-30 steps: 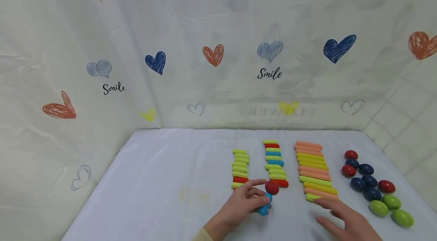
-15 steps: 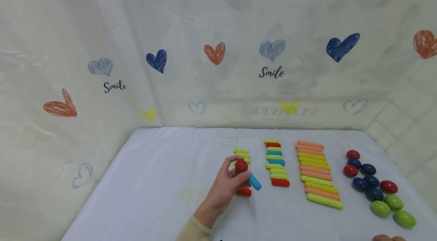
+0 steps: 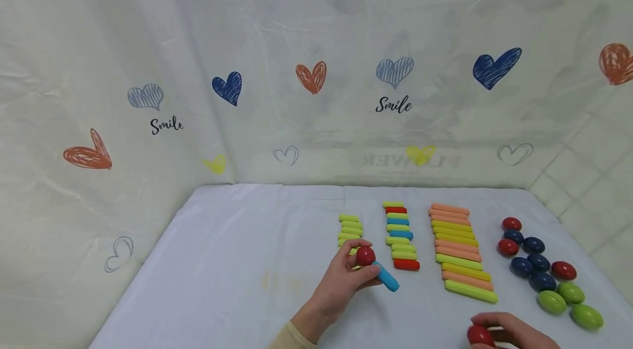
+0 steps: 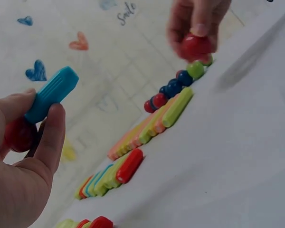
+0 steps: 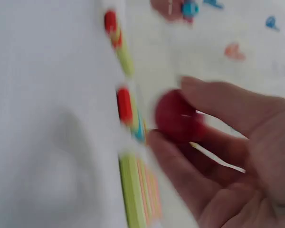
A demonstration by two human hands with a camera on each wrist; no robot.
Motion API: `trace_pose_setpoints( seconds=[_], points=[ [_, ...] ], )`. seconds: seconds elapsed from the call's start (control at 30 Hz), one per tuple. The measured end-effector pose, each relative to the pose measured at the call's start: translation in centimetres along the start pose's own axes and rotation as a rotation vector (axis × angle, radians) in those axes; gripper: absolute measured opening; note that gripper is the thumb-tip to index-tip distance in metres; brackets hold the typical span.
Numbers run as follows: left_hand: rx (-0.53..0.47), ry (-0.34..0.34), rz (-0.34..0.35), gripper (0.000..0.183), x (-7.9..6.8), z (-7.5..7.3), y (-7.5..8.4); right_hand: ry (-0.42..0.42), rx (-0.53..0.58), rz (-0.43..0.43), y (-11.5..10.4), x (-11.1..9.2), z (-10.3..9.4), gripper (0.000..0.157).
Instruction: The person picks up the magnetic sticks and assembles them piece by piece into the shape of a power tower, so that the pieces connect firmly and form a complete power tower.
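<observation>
My left hand (image 3: 340,283) is raised over the table and grips a short blue rod (image 3: 387,277) together with a red ball (image 3: 365,256). In the left wrist view thumb and finger pinch the ridged blue rod (image 4: 51,95), its free end pointing up and outward. The red ball (image 4: 20,135) sits at the rod's lower end, partly covered by the fingers. Near the table's front right, my right hand (image 3: 521,332) holds a second red ball (image 3: 479,336). Thumb and fingertips pinch that red ball (image 5: 178,116) in the right wrist view, which is blurred.
Beyond my left hand lies a column of short lime rods (image 3: 350,225), partly hidden. Next to it stretch a mixed column with a red rod (image 3: 406,265) and longer rods in lime, yellow and peach (image 3: 457,250). Red, navy and green balls (image 3: 542,281) cluster at the right.
My right hand, first bare near the long rods and then almost out of view, is back with a red ball. My left hand has moved left and up, then slightly back right, still holding rod and ball.
</observation>
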State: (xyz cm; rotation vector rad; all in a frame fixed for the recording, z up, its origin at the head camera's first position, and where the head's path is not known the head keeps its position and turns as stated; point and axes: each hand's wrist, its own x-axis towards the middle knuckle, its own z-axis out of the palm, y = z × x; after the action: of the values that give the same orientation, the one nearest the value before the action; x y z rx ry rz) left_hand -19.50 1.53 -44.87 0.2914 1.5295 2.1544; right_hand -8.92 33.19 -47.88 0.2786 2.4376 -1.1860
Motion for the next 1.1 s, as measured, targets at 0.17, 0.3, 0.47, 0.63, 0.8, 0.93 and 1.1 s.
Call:
trace_pose_setpoints(
  seconds=[0.17,0.3,0.47,0.63,0.8,0.93,1.1],
  points=[
    [-0.064,0.012,-0.021,0.04,-0.3,1.4,-0.5,0.17,0.243,-0.054,-6.3,-1.2,3.0,0.065],
    [-0.054,0.057,-0.037,0.037,-0.4,2.2,-0.7,0.202,0.308,-0.122,-9.3,-1.4,4.1,0.06],
    [-0.034,0.113,-0.038,0.037,-0.5,2.5,-1.0,0.229,0.337,-0.118,-10.6,-1.1,4.8,0.061],
    [-0.067,0.131,-0.037,0.038,-0.7,2.4,-1.0,0.241,0.337,-0.106,-11.0,-0.5,5.1,0.063],
    [-0.052,0.101,-0.048,0.043,-0.9,1.7,-1.2,0.205,0.36,-0.095,-10.6,0.0,5.4,0.06],
    [0.023,0.089,-0.087,0.044,-1.0,0.7,-1.8,0.032,0.327,-0.156,-9.4,0.7,5.4,0.059],
    [0.135,-0.003,-0.173,0.036,-1.2,-0.7,-2.5,0.051,0.207,-0.144,-8.5,2.4,5.0,0.055]
  ],
)
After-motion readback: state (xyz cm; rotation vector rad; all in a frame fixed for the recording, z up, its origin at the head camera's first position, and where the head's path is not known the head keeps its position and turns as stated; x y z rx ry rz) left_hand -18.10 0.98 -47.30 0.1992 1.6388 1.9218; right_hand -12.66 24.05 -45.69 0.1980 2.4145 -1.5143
